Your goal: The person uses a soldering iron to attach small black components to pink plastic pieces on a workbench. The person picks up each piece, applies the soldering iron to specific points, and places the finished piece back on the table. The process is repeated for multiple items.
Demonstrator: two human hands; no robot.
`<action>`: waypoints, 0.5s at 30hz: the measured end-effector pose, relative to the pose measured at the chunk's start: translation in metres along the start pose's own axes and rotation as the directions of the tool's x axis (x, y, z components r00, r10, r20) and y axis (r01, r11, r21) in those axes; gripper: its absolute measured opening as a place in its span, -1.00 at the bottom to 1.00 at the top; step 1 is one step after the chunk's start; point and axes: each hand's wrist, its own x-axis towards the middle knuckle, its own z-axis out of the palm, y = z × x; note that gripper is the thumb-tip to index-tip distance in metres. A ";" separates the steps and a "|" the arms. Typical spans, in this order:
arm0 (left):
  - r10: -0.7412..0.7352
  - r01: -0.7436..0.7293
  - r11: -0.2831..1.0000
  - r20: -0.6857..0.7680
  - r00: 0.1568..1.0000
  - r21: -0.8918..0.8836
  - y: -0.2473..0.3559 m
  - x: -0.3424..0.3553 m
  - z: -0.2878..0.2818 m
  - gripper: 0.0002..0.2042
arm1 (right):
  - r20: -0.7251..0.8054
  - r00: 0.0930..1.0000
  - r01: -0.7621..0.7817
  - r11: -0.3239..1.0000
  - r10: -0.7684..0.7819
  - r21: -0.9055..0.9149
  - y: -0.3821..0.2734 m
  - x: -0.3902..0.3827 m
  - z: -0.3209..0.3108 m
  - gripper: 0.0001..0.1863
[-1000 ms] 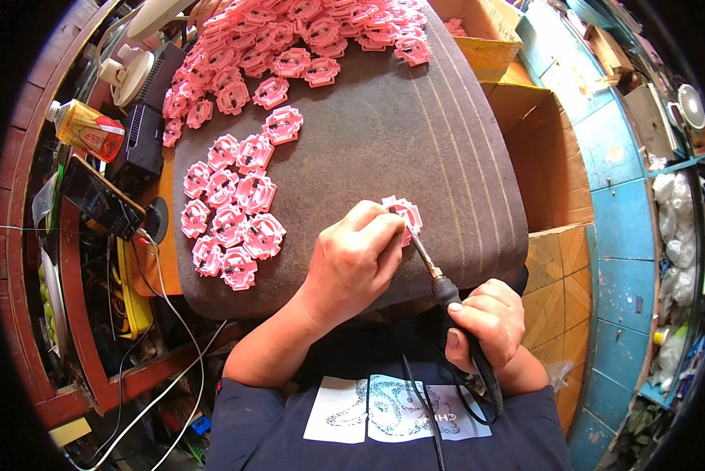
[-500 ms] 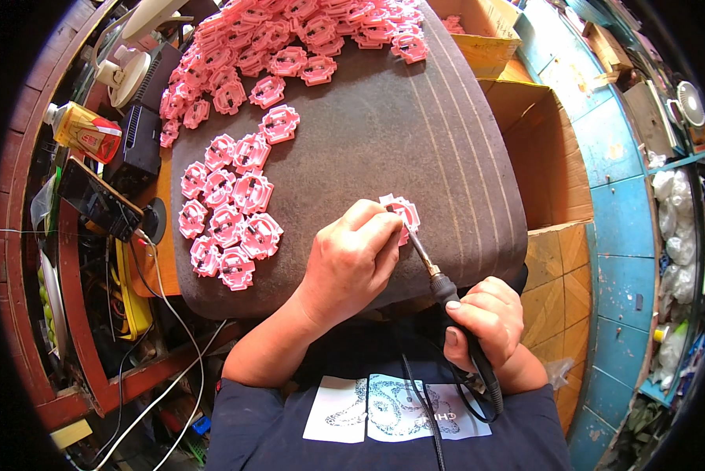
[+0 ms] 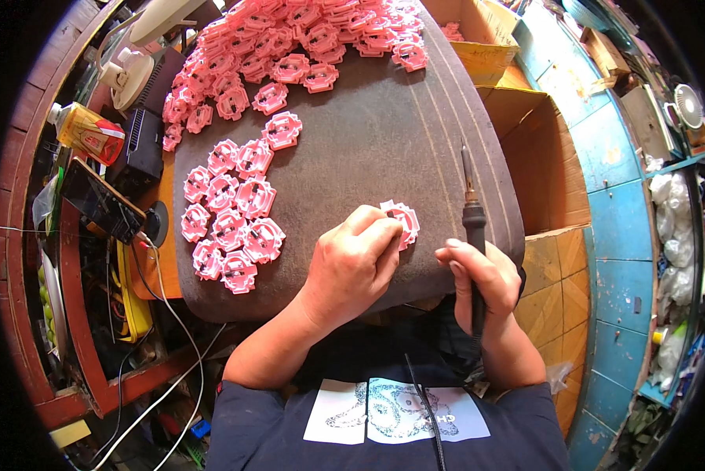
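Observation:
Near the front of the dark mat-covered table [image 3: 344, 157], my left hand [image 3: 351, 259] is closed, its fingers pinching the edge of a pink plastic part [image 3: 402, 224]. A soldering iron [image 3: 473, 216] is held in my right hand [image 3: 487, 282], its thin metal tip pointing away from me, well apart from the pink part. My right thumb and forefinger stretch out to the left beside the handle. Left of my hands lies a group of similar pink parts [image 3: 229, 228], each with small dark pieces in its middle.
A large heap of pink parts [image 3: 289, 39] covers the table's far end. Open cardboard boxes [image 3: 544, 157] stand along the right side. At the left are a phone [image 3: 101, 200], a bottle of yellow liquid [image 3: 89, 132] and a white cable [image 3: 181, 318]. The iron's cord [image 3: 427, 412] crosses my lap.
The soldering iron's tip has lifted off the pink part and swung to the right, now pointing away from me. My left hand keeps its place on the part.

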 end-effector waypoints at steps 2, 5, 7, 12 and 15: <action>0.006 -0.006 1.000 -0.003 1.000 0.001 -0.001 0.000 -0.001 -0.87 | 0.059 0.998 0.024 0.999 -0.021 -0.043 0.004 0.014 0.004 -0.55; 0.002 -0.002 1.000 0.001 1.000 -0.008 -0.002 0.000 0.001 -0.85 | 0.113 0.993 -0.040 0.999 0.043 -0.027 0.005 0.029 0.020 -0.39; 0.000 0.000 1.000 0.000 1.000 -0.018 0.001 0.001 -0.001 -0.85 | 0.162 0.985 -0.058 0.998 0.063 -0.037 0.001 0.037 0.022 -0.35; -0.003 0.003 1.000 0.010 1.000 -0.030 0.000 0.001 0.000 -0.84 | 0.211 0.973 -0.084 0.996 0.089 -0.032 0.004 0.042 0.026 -0.33; -0.004 0.004 1.000 0.007 1.000 -0.028 -0.001 0.000 0.000 -0.84 | 0.214 0.974 -0.069 0.996 0.078 -0.048 0.005 0.041 0.026 -0.34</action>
